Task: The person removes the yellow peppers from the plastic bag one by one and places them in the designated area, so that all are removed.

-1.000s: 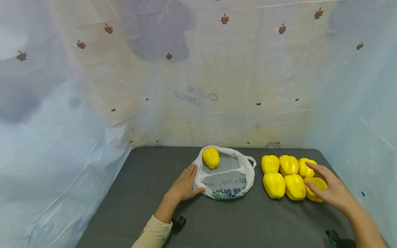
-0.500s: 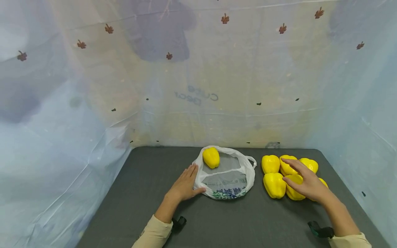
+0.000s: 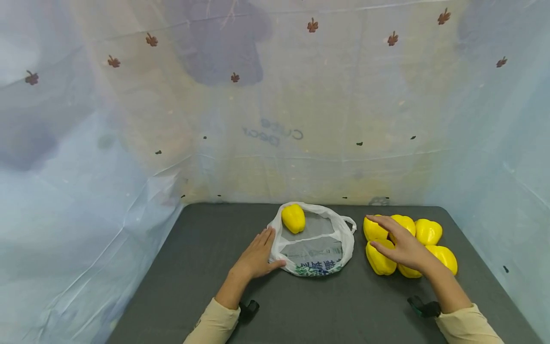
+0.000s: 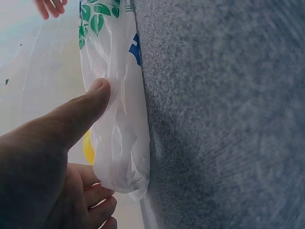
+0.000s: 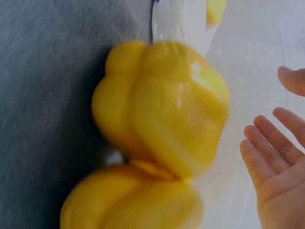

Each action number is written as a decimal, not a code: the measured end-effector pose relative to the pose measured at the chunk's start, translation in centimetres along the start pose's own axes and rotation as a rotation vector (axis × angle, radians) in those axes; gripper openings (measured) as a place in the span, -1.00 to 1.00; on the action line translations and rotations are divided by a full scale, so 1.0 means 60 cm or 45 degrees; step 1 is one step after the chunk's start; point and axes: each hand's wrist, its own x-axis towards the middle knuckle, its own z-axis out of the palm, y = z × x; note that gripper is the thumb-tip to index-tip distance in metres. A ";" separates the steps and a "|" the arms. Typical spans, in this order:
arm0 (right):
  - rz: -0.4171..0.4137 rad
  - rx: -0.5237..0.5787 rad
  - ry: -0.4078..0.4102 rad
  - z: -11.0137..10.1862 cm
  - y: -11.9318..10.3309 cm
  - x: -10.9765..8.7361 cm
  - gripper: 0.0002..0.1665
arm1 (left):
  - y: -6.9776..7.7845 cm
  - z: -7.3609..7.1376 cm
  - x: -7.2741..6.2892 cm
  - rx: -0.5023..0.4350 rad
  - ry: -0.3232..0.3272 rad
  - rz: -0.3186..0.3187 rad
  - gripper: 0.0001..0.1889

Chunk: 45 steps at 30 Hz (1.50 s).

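Observation:
A white plastic bag (image 3: 347,243) with green and blue print lies open-mouthed on the table, one yellow bell pepper (image 3: 293,219) inside at its back left. My left hand (image 3: 256,258) rests against the bag's left side, fingers straight and thumb at the front rim; the left wrist view shows the thumb (image 4: 97,95) touching the plastic. Over the group of yellow bell peppers on the right, my right hand (image 3: 406,246) hovers with fingers spread and nothing held. The front-left pepper (image 3: 380,260) sits just under its fingertips. In the right wrist view that hand is above a large pepper (image 5: 162,105).
The yellow peppers stand in two rows, with one at the back right (image 3: 428,231) and one at the front right (image 3: 444,258). A dark grey table (image 3: 206,239) carries everything. Pale patterned sheeting (image 3: 343,110) hangs behind and at both sides.
My right hand has moved left across the peppers, from the right end of the group to its left part. The left hand, the bag and the peppers have stayed put.

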 end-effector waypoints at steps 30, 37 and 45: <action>-0.128 0.143 -0.145 0.102 -0.035 0.121 -0.14 | -0.004 0.003 0.001 -0.020 -0.006 0.003 0.11; -0.111 0.153 -0.186 0.125 -0.043 0.147 -0.08 | -0.004 0.002 0.000 -0.012 -0.012 -0.002 0.12; -0.068 0.102 -0.228 0.145 -0.055 0.174 0.01 | -0.002 0.000 0.000 -0.020 -0.002 -0.003 0.11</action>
